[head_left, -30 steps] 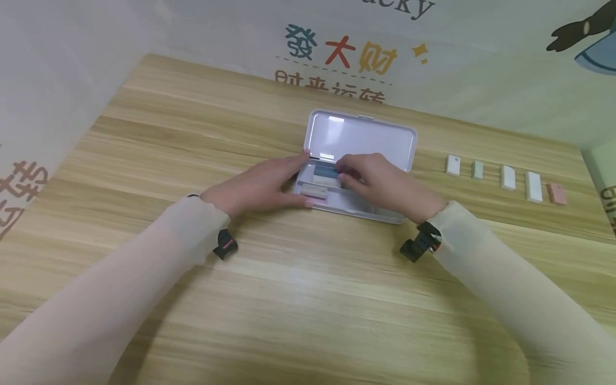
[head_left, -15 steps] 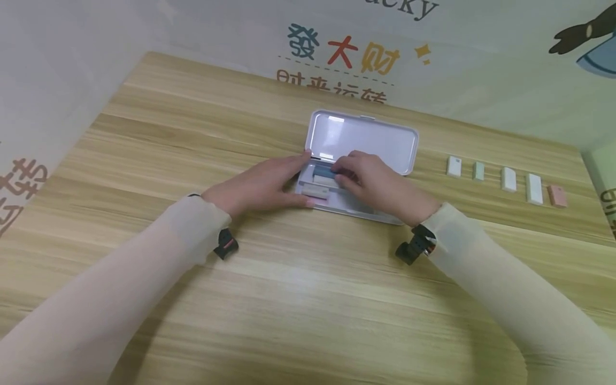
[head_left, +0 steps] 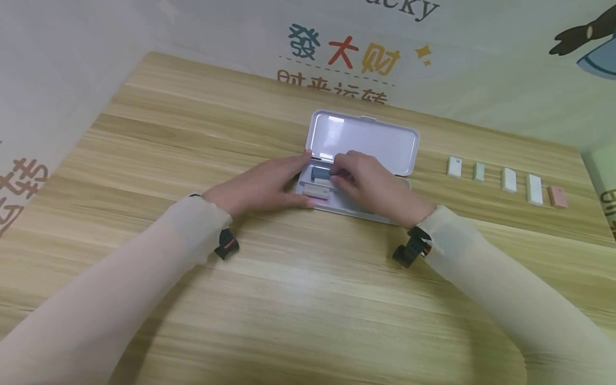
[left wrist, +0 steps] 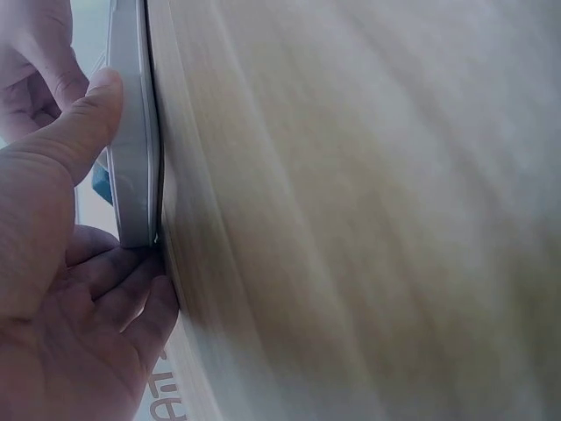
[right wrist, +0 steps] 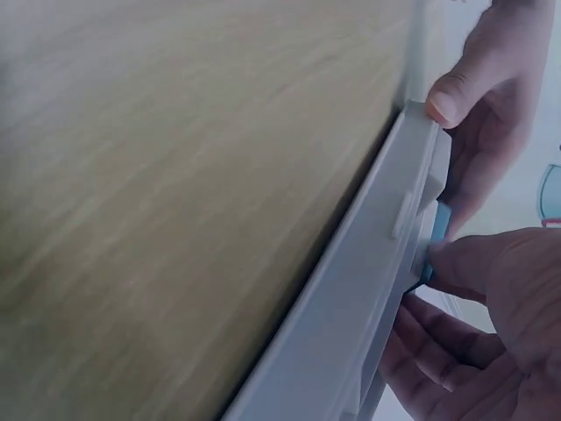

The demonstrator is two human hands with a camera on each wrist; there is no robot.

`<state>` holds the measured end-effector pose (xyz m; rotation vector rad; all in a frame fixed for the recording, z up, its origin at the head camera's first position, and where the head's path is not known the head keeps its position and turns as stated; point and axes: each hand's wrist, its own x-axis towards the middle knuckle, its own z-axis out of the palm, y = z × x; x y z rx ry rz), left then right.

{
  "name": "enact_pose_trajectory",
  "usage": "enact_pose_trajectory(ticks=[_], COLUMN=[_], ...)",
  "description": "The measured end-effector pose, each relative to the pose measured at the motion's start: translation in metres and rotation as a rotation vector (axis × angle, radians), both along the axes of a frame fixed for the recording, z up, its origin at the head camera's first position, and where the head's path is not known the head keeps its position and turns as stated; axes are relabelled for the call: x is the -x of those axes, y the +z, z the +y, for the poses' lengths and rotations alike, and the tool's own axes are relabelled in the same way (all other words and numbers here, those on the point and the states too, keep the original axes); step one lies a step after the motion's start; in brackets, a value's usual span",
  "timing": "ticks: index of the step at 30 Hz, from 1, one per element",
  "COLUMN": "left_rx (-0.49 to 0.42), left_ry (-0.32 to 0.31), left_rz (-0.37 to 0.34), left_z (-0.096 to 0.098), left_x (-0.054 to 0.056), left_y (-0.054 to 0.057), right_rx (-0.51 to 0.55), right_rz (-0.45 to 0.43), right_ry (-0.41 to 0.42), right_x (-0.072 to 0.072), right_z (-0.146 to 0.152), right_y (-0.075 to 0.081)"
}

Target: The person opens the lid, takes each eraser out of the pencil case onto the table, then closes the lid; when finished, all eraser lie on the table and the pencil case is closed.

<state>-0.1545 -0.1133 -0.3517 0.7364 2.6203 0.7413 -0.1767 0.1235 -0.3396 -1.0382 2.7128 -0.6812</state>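
An open white pencil case (head_left: 370, 140) lies on the table with its lid tilted back. My left hand (head_left: 257, 184) grips the case's left end, thumb at the near edge and a fingertip by the hinge corner. In the rear compartment, a blue-and-white eraser (head_left: 321, 174) is pinched at its right end between thumb and fingers of my right hand (head_left: 368, 179). Its blue side also shows under the thumb in the right wrist view. A pale eraser (head_left: 316, 191) lies in the front compartment near my left thumb. My right hand covers much of the case's middle.
To the right of the case stretches a row of small blocks like erasers: a white one (head_left: 454, 167), a green one (head_left: 478, 171), two more white ones and a pink one (head_left: 557, 196). A printed cloth (head_left: 216, 32) hangs behind the wooden table (head_left: 289, 299).
My right hand has shifted slightly left, and the blue-and-white eraser has slid left with it inside the rear compartment. My left hand stays at the case's end.
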Motion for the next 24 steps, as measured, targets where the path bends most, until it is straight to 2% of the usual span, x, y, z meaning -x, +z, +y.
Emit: enact_pose_trajectory(ticks=[5,15,19,24], left_rx=[0.004,0.017,0.012,0.005], left_ry=[-0.001,0.008,0.004,-0.002], left_rz=[-0.003,-0.004,0.000,0.006], left_z=[-0.001,0.001,0.001,0.001], left_x=[0.001,0.001,0.001,0.002], left_y=[-0.001,-0.001,-0.001,-0.002], right_rx=[0.028,-0.014,-0.045,-0.050], right_rz=[-0.035,-0.024,-0.060,-0.117], right_ry=[-0.018,-0.130,-0.164,-0.143], right_x=[0.000,-0.005,-0.005,-0.006], right_z=[-0.003,-0.020,-0.022,-0.017], right_y=[0.001,0.002,0.004,0.011])
